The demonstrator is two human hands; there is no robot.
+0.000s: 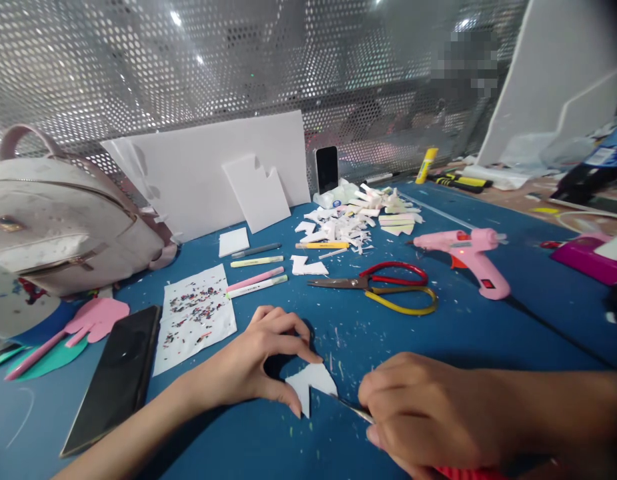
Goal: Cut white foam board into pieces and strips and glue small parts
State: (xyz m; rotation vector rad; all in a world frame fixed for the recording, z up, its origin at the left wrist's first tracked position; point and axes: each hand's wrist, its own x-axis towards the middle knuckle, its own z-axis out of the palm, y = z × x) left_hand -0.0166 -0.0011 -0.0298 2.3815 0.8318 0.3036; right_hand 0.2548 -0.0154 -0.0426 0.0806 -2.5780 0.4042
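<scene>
My left hand (274,357) pinches a small white foam-board piece (318,379) between thumb and fingers, down on the blue table. The piece has a notch cut into its lower side. Closed around a thin pointed metal tool (355,408), my right hand (428,407) brings its tip to the right corner of the foam piece. Most of the tool is hidden by the fingers, so its kind does not show. Something red (471,473) shows under the right hand. Scissors (365,283) with one red and one yellow handle lie beyond the hands.
A pink glue gun (468,250) lies at right, its cord running along the table. Foam scraps (345,227) are piled behind the scissors. Markers (258,286), a speckled white sheet (223,327), a dark phone (113,380) and a backpack (63,227) are at left.
</scene>
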